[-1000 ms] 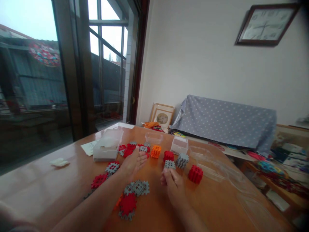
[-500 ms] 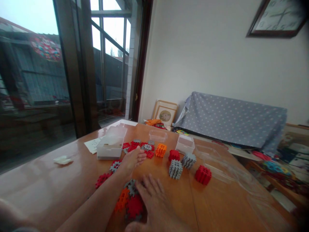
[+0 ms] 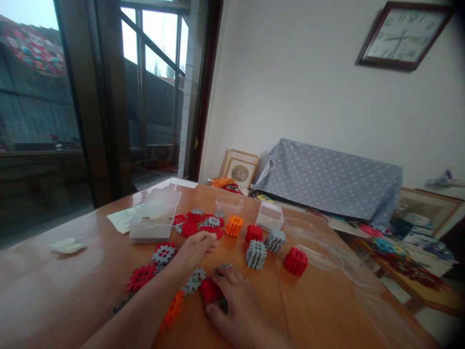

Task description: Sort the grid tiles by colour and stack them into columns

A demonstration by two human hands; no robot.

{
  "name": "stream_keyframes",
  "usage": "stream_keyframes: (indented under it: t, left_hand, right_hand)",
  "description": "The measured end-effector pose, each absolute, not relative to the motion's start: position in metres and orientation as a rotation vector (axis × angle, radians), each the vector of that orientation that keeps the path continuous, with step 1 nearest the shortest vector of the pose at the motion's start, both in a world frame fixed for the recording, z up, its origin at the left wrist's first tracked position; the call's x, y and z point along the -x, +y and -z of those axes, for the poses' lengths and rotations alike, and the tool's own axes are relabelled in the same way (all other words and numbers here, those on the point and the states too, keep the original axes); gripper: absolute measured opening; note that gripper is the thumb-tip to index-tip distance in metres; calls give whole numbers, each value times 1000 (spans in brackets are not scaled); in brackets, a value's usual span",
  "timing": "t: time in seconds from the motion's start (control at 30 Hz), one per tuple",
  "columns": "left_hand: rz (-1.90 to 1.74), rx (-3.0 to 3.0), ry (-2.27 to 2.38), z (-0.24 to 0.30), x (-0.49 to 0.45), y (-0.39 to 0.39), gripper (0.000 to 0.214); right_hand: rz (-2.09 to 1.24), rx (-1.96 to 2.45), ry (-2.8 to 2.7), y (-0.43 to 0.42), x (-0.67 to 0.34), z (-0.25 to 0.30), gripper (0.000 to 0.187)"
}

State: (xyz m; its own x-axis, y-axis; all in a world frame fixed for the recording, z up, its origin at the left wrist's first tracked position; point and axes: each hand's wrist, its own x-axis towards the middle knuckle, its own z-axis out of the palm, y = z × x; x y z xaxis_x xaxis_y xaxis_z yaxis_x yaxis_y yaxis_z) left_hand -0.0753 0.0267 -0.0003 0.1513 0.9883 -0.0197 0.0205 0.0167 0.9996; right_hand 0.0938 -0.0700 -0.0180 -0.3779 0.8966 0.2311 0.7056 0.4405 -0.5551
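My left hand (image 3: pixel 192 252) rests on the wooden table (image 3: pixel 319 310), fingers curled loosely near the red and grey flat pieces (image 3: pixel 198 224). My right hand (image 3: pixel 234 305) lies over a pile of flat pieces, its fingers bent down on a red piece (image 3: pixel 210 291) and a grey piece (image 3: pixel 222 266). Another grey flat piece (image 3: pixel 194 280) lies between the two hands. A grey cube (image 3: pixel 256 254) stands free just beyond the right hand, with a second grey cube (image 3: pixel 275 240), two red cubes (image 3: pixel 295 261) (image 3: pixel 253 233) and an orange cube (image 3: pixel 234 226) around it.
A translucent lidded box (image 3: pixel 154 223), a small clear box (image 3: pixel 269 216) and clear trays (image 3: pixel 319 252) stand on the table. Paper (image 3: pixel 121 219) and a crumpled tissue (image 3: pixel 66 245) lie at the left. Behind are a covered bench (image 3: pixel 327 179), a picture frame (image 3: pixel 240 169) and glass doors.
My right hand set down the grey cube, drew back to the near pile and now curls onto the flat pieces. My left hand has barely moved. The view swung slightly right.
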Motion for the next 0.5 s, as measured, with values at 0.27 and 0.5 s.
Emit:
stream_keyframes:
  t: [0.27,0.5]
  left_hand:
    - [-984,-1510,1109,9,70,28,33]
    - [-892,-1757,1070,29,63,28,18]
  right_hand:
    - [-466,1304,-2092,-65,-106,13,27]
    - [-447,1350,-1950,-56,-122,14,21]
